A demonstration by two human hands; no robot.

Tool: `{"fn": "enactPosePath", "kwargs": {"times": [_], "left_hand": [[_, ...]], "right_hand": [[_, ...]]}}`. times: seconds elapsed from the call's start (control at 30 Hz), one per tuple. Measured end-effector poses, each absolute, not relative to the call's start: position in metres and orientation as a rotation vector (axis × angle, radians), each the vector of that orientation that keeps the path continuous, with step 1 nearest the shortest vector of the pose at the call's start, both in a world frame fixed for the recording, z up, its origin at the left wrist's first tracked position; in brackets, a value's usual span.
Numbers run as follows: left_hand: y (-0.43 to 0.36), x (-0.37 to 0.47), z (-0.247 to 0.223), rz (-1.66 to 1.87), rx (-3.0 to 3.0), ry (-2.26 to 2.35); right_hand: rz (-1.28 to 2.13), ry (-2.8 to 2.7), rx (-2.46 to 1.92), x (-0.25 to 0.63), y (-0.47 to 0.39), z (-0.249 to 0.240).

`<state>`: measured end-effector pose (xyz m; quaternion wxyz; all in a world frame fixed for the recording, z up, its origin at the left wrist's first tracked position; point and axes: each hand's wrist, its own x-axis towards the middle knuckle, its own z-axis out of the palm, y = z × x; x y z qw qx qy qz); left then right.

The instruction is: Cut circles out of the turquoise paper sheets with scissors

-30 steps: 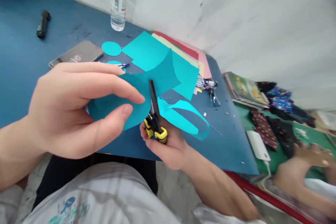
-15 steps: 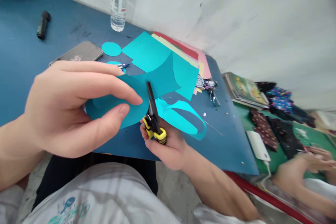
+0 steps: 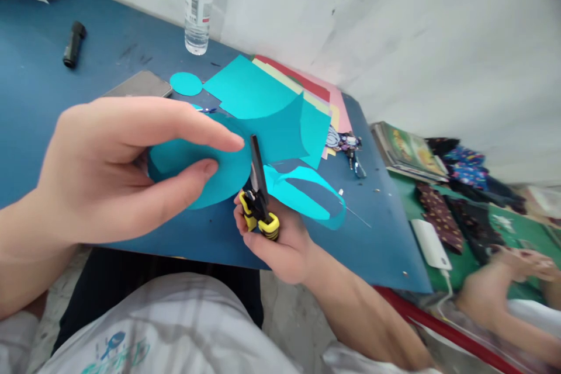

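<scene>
My left hand holds a sheet of turquoise paper with a rounded near edge. Its thumb and index finger lie in front of the sheet with a gap between them; the other fingers are hidden behind. Black scissors with yellow handle trim are gripped in my right hand, blades pointing up and away from me at the paper. Part of the sheet rises beyond the blades in a curved, pointed flap. Under and right of the scissors is a curled turquoise strip, looped on the blue table.
Stacked coloured paper, a turquoise circle, a phone-like slab, a water bottle and a black cylinder lie beyond my hands. Right, on a green table, are books, a white power bank and another person's hands.
The paper has turned and shifted slightly right, its pointed flap rising higher. My left index finger and thumb are further apart. The scissors moved slightly right.
</scene>
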<state>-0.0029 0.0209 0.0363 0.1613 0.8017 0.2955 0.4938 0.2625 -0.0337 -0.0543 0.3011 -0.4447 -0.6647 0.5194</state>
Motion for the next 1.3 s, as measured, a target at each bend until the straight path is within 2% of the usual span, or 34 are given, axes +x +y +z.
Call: {"fn": "enactPosePath", "kwargs": {"times": [0.13,0.73,0.9,1.03,1.3], "left_hand": [[0.030,0.019,0.043,1.548,2.323,0.760],[0.024,-0.011,0.022,1.418,2.498,0.721],[0.025,-0.016,0.026,1.258,2.561,0.784],[0.031,-0.021,0.024,1.216,2.630,0.589],[0.034,-0.023,0.023,1.172,2.688,0.572]], "right_hand": [[1.404,-1.722,-1.160,0.261,-0.033,-0.055],[1.277,-1.787,-1.034,0.257,-0.026,-0.047],[1.210,-1.832,-0.998,0.257,-0.024,-0.046],[1.212,-1.808,-1.023,0.255,-0.025,-0.047],[1.250,-1.733,-1.084,0.251,-0.029,-0.046]]}}
